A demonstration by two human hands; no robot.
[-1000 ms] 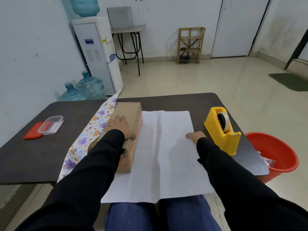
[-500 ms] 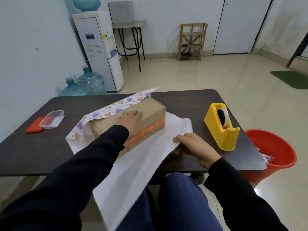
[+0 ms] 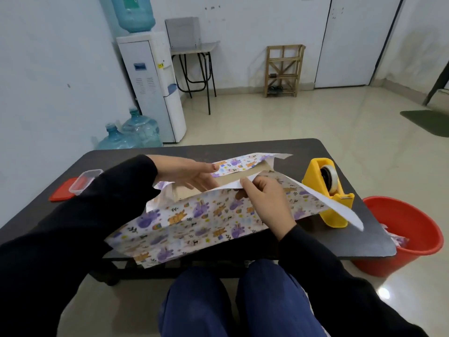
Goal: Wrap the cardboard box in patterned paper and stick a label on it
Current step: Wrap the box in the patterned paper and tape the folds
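step: closing wrap | cardboard box (image 3: 228, 183) mid-table, near side covered by patterned paper (image 3: 194, 222) | left hand (image 3: 187, 175) flat, fingers straight, steadies box top | right hand (image 3: 264, 203) pinches near flap edge to lap it over | tape dispenser (image 3: 325, 190) right, reachable

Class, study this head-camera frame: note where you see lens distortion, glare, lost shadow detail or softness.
Head view: wide-angle bending bows the door edges and the table rim; a bright glare spot sits on the glossy floor at lower right; the black left sleeve shows almost no detail; the patterned paper looks slightly soft.
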